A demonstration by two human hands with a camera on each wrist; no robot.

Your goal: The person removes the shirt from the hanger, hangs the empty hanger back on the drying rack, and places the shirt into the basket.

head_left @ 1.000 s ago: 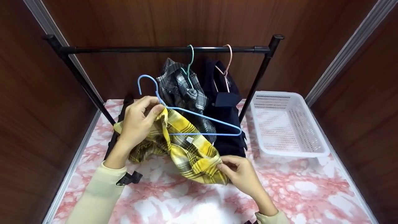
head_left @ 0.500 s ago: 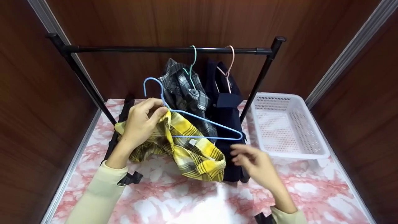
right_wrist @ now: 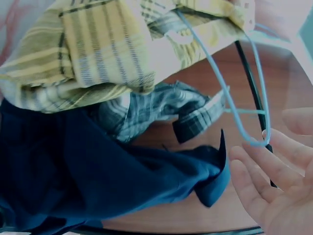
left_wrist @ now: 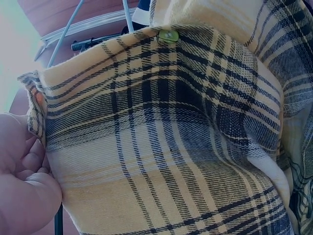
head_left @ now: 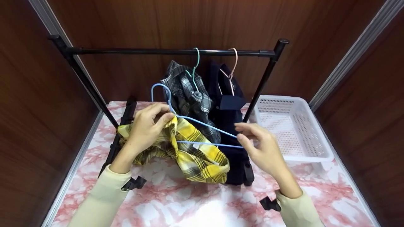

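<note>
My left hand [head_left: 146, 126] pinches the collar edge of a yellow plaid shirt [head_left: 202, 160] just below the hook of a blue hanger [head_left: 205, 123]. One hanger arm lies inside the shirt's left part. The other sticks out to the right, outside the cloth. At that free end is my right hand [head_left: 265, 149], its fingers loosely bent around the tip without a grip. In the right wrist view those fingers [right_wrist: 274, 169] are spread by the hanger's rounded corner. A green button [left_wrist: 168, 35] shows on the shirt in the left wrist view.
Behind stands a black clothes rack [head_left: 142, 51]. A grey plaid shirt [head_left: 184, 83] on a green hanger and a navy garment [head_left: 232, 119] on a pink hanger hang from it. To the right, a white plastic basket [head_left: 325, 137] stands on the marbled tabletop [head_left: 176, 201].
My right hand has let go of the shirt's lower right part and moved up to the hanger's free end. The left hand, with shirt and hanger, has shifted slightly right and down.
</note>
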